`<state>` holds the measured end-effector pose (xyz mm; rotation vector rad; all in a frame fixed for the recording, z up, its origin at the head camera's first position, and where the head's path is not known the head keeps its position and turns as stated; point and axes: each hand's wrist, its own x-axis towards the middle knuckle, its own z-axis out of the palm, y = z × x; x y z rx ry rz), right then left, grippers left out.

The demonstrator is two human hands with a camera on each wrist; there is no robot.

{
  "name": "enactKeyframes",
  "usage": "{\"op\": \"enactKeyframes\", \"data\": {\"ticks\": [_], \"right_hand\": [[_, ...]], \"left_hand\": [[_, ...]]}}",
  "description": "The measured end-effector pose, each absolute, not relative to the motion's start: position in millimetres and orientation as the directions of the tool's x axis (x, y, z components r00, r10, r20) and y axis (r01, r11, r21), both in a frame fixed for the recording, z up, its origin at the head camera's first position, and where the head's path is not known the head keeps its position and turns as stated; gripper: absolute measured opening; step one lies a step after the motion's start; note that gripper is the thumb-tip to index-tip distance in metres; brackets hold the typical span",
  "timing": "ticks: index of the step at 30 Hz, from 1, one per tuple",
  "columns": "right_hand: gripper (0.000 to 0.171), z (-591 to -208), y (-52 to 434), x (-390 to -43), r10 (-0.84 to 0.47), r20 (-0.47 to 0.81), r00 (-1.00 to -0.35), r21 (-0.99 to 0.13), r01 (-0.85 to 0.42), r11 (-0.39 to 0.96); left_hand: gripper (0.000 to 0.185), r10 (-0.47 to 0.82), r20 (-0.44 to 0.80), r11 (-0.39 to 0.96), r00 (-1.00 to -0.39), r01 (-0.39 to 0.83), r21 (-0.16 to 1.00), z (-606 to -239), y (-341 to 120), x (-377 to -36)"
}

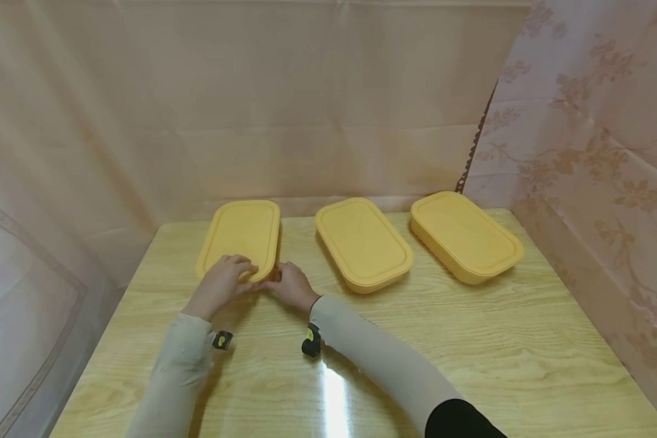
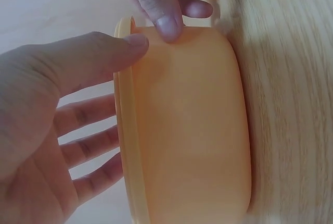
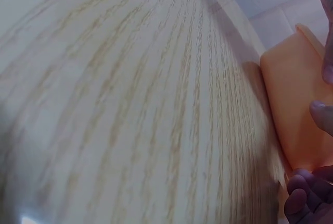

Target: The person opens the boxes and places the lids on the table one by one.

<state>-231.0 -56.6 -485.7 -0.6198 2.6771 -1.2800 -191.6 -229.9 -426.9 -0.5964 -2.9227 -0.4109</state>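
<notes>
Three yellow lidded containers stand in a row at the back of a wooden table [image 1: 471, 340]. Both hands are at the left container [image 1: 243, 231]. My left hand [image 1: 224, 280] lies over the front edge of its lid. In the left wrist view its thumb [image 2: 104, 52] touches the lid rim [image 2: 125, 146], and its fingers spread straight above the lid. My right hand [image 1: 290, 283] curls round the container's front right corner. One right fingertip [image 2: 166, 23] presses the side wall [image 2: 192, 130] just below the rim. In the right wrist view the right fingertips [image 3: 302, 193] touch the wall [image 3: 291, 109].
The middle container [image 1: 361, 240] and the right container [image 1: 465, 234] stand closed, apart from the hands. Pink curtains hang behind the table and along its right side. Bare wood stretches across the front of the table.
</notes>
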Motion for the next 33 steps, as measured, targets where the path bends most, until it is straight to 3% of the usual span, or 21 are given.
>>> {"op": "enactKeyframes", "data": {"ticks": [21, 33], "right_hand": [[0.038, -487.6, -57.2, -232.1, -0.382, 0.053, -0.923, -0.829, -0.254, 0.499], [0.039, -487.0, -58.4, -231.1, -0.347, 0.054, -0.936, -0.845, -0.228, 0.483]], "left_hand": [[0.021, 0.417, 0.287, 0.895, -0.862, 0.445, 0.038, -431.4, -212.9, -190.9], [0.023, 0.447, 0.333, 0.878, -0.83, 0.479, 0.014, -427.9, -212.9, -189.6]]}}
